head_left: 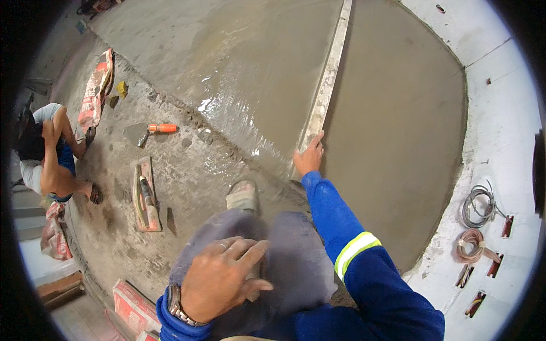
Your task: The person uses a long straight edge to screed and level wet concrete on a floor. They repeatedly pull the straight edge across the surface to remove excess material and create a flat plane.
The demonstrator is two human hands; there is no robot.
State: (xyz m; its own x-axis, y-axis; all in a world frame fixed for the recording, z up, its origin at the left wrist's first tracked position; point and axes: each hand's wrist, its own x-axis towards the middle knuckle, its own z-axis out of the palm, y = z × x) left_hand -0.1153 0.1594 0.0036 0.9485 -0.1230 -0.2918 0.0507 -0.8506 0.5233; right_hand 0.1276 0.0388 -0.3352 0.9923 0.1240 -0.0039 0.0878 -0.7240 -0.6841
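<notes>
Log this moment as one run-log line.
right hand: gripping straightedge end on wet screed | left hand: resting on knee | trowel: lying apart

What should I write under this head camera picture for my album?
Right hand holds a long straightedge on wet cement floor; left hand rests on the knee.

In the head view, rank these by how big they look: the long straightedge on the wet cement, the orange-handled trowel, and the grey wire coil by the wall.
1. Straightedge, by far the longest; the right hand grips its near end.
2 and 3. Orange-handled trowel and grey wire coil look about alike; fisheye bending makes ranking them unsure.
</notes>
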